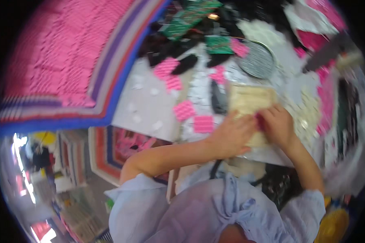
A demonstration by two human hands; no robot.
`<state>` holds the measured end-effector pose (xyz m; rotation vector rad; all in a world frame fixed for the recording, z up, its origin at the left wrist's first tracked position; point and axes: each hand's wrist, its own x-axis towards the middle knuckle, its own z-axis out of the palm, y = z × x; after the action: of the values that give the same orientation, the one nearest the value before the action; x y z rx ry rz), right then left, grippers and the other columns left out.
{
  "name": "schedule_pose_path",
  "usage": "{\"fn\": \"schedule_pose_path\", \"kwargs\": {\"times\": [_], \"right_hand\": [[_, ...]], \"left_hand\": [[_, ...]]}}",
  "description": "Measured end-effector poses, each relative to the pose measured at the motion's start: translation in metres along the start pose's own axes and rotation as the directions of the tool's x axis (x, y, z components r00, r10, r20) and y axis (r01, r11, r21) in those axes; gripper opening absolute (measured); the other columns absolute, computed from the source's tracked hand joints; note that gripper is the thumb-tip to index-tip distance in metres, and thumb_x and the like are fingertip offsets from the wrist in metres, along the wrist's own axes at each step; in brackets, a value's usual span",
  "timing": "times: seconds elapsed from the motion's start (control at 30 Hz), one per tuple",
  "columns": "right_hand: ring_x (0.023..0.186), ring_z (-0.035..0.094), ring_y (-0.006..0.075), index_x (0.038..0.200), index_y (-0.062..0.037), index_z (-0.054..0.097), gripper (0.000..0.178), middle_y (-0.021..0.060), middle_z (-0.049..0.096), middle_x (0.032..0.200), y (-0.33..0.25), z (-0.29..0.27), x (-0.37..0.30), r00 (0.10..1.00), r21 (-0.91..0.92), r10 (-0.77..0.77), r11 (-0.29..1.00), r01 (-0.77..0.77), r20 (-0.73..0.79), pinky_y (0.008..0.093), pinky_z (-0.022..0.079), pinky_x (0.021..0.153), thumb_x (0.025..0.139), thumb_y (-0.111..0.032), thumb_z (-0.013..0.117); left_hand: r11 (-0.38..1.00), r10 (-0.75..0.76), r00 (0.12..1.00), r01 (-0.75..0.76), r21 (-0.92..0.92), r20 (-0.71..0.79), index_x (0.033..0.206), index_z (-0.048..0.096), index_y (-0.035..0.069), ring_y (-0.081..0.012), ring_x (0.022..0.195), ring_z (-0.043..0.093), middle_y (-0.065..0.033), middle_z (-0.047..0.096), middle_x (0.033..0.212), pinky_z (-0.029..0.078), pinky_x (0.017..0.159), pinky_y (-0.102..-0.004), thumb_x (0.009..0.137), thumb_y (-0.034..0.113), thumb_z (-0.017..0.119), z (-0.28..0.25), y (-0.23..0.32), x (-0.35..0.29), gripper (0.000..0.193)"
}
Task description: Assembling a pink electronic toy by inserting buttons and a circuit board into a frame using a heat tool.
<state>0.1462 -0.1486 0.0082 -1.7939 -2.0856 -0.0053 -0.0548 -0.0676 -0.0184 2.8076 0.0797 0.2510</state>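
Note:
A cream rectangular board point(251, 95) lies on the table in front of me. My left hand point(236, 135) rests on its near left part, fingers stretched and lying flat, the tips close to my right hand. With bent fingers, my right hand point(279, 126) pinches a small dark pink piece point(259, 120) over the board; motion blur hides its exact shape. Just left of the board are a dark grey, tool-like object point(218, 97) and flat pink ridged pieces, one a rectangle point(203, 124) and one a tilted square point(184, 110).
Stacked pink ridged pieces fill a striped tray point(105, 120) at the far left. Beyond the board stand a round metal tin point(257, 60), green circuit boards point(190, 19) and black parts point(186, 63). Small cream pieces point(308, 107) are scattered to the right. A second striped tray point(103, 156) sits lower left.

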Motion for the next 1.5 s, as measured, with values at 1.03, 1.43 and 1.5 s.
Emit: {"fn": "schedule_pose_path", "kwargs": {"times": [1.03,1.43,1.5], "right_hand": [[0.069,0.059,0.0265,0.095,-0.0048,0.069,0.008,0.0128,0.063,0.081,-0.01,-0.038,0.027,0.988,0.36,0.113,0.922,-0.143,0.103,0.0357,0.048,0.062,0.087,-0.007,0.066],[0.076,0.062,0.0333,0.098,-0.0003,0.068,0.016,0.0179,0.065,0.085,-0.005,-0.028,0.066,0.964,0.424,0.18,0.871,-0.248,0.194,0.0403,0.05,0.072,0.084,-0.009,0.065],[0.077,0.061,0.0356,0.098,0.0001,0.068,0.017,0.0189,0.065,0.086,-0.004,-0.023,0.072,0.973,0.425,0.139,0.881,-0.207,0.187,0.0417,0.05,0.073,0.084,-0.009,0.065]], "left_hand": [[-0.478,-0.177,-0.25,0.867,-0.14,-0.952,0.145,0.034,0.003,-0.0358,0.137,0.037,-0.018,0.04,0.147,0.031,0.111,-0.0497,0.084,0.037,0.063,-0.596,-0.305,-0.276,0.075],[-0.749,-0.161,0.195,0.614,0.248,-0.968,0.109,0.061,0.012,-0.0243,0.104,0.061,-0.006,0.063,0.11,0.051,0.08,-0.0495,0.095,0.028,0.047,-0.631,-0.324,-0.311,0.025],[-0.76,-0.099,0.321,0.587,0.279,-0.942,0.107,0.06,0.013,-0.0241,0.1,0.063,-0.0059,0.063,0.107,0.052,0.078,-0.0481,0.094,0.025,0.047,-0.632,-0.325,-0.32,0.021]]}}
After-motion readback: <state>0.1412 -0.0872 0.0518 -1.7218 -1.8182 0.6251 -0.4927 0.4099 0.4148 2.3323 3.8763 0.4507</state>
